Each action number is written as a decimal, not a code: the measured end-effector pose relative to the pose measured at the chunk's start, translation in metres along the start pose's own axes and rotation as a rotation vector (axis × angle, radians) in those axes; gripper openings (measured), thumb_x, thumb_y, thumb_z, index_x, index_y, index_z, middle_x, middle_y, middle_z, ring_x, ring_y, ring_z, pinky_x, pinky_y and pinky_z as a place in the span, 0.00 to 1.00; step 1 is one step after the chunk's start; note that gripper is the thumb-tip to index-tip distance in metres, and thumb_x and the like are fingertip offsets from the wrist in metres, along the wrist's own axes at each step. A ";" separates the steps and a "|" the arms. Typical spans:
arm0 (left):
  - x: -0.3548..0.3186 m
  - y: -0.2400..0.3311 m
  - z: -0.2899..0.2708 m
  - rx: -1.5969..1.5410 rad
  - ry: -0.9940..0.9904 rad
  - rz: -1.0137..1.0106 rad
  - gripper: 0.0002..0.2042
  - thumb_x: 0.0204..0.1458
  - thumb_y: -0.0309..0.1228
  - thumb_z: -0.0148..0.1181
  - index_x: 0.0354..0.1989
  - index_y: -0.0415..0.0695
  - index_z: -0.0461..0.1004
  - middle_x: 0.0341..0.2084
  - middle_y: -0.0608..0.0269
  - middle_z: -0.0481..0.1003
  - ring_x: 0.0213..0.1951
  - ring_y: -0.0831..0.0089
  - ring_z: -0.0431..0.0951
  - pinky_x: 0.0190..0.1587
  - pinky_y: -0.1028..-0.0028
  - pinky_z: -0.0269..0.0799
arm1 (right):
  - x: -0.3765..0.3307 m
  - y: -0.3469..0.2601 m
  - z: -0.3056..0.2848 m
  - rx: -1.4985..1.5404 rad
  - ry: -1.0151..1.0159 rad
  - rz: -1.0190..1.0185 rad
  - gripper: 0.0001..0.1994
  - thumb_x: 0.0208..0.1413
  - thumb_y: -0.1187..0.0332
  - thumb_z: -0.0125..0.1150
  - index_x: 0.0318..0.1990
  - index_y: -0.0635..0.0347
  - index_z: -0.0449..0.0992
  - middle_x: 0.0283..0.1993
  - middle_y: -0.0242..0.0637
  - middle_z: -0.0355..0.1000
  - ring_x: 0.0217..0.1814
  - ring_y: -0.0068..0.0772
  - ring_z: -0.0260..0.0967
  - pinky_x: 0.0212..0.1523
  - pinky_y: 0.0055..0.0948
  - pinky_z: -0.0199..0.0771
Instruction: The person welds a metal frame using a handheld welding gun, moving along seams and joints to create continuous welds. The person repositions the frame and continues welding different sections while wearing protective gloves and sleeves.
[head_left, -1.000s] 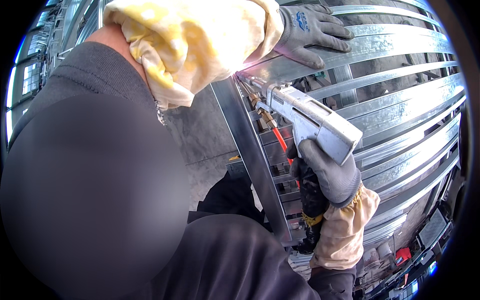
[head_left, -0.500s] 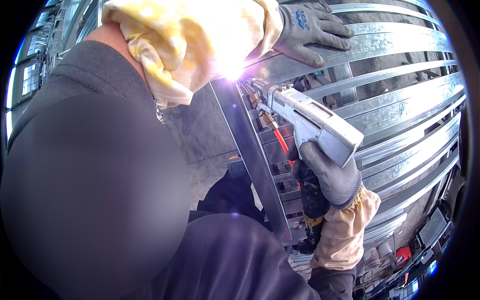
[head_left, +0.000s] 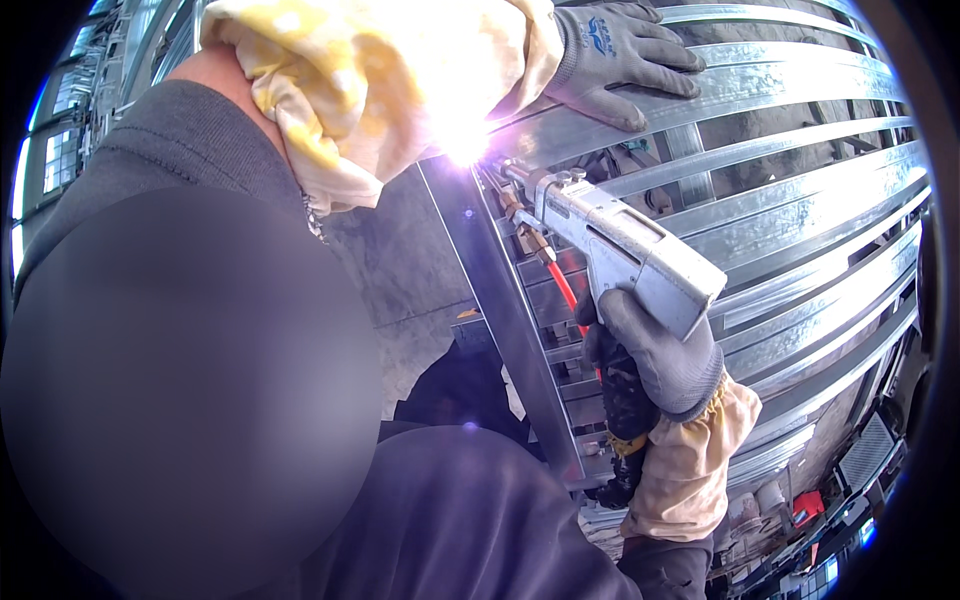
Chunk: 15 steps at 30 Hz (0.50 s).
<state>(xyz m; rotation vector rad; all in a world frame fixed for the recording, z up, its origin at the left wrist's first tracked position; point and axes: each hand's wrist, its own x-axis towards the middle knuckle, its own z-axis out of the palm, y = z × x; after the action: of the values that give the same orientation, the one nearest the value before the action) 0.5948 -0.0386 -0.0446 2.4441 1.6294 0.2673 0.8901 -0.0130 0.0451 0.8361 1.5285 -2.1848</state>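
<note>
— Galvanised steel everywhere, is it? What is the right hand (head_left: 655, 345) doing?

— Grey-gloved and clamped round the grip of a welding gun (head_left: 610, 240), a boxy silver tool that runs from about four o'clock up toward the centre top. Its nozzle points at eleven o'clock from the hand and meets a white-violet welding arc (head_left: 462, 140) burning where a dark upright steel post (head_left: 500, 300) crosses a horizontal steel rail (head_left: 790, 85).

— And the left hand (head_left: 620, 50)?

— At one o'clock in the view, also in a grey glove, fingers spread apart and laid flat on that top rail, pressing on it rather than gripping anything. A yellow cloth sleeve guard (head_left: 380, 80) covers the forearm behind it, lit brightly by the arc just below.

— Anything hanging off the gun?

— A thin red hose (head_left: 563, 288) drops from the underside of the barrel toward the right hand, and a black cable (head_left: 628, 420) leaves the grip downward, toward six o'clock. The right wrist wears a yellowish cuff (head_left: 690, 470).

— What surrounds all this?

— More curved steel rails (head_left: 800, 230) stacked from two to five o'clock, and the person's dark grey sleeve at nine o'clock.
</note>
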 end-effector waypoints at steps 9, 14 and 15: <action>-0.005 -0.002 0.003 -0.021 0.032 0.015 0.39 0.54 0.50 0.57 0.71 0.42 0.57 0.72 0.43 0.50 0.73 0.45 0.47 0.74 0.51 0.44 | -0.003 -0.001 -0.001 -0.017 -0.002 0.031 0.15 0.60 0.68 0.62 0.51 0.68 0.74 0.31 0.33 0.76 0.28 0.19 0.74 0.27 0.21 0.73; -0.005 -0.003 0.003 -0.018 0.038 0.032 0.39 0.54 0.50 0.57 0.71 0.42 0.57 0.72 0.43 0.50 0.73 0.45 0.48 0.74 0.51 0.44 | -0.006 -0.001 0.000 -0.015 0.018 0.028 0.17 0.60 0.68 0.62 0.53 0.68 0.73 0.32 0.33 0.76 0.29 0.19 0.74 0.28 0.22 0.73; -0.004 -0.004 0.003 -0.016 0.041 0.036 0.39 0.54 0.50 0.57 0.71 0.42 0.57 0.72 0.43 0.50 0.73 0.45 0.48 0.74 0.51 0.44 | -0.006 0.003 0.001 -0.022 0.027 0.001 0.18 0.60 0.68 0.62 0.54 0.68 0.73 0.32 0.33 0.76 0.29 0.19 0.74 0.28 0.23 0.73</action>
<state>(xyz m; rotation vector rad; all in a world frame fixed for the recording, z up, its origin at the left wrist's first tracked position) 0.5903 -0.0413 -0.0489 2.4739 1.5939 0.3360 0.8963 -0.0147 0.0471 0.8623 1.5620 -2.1606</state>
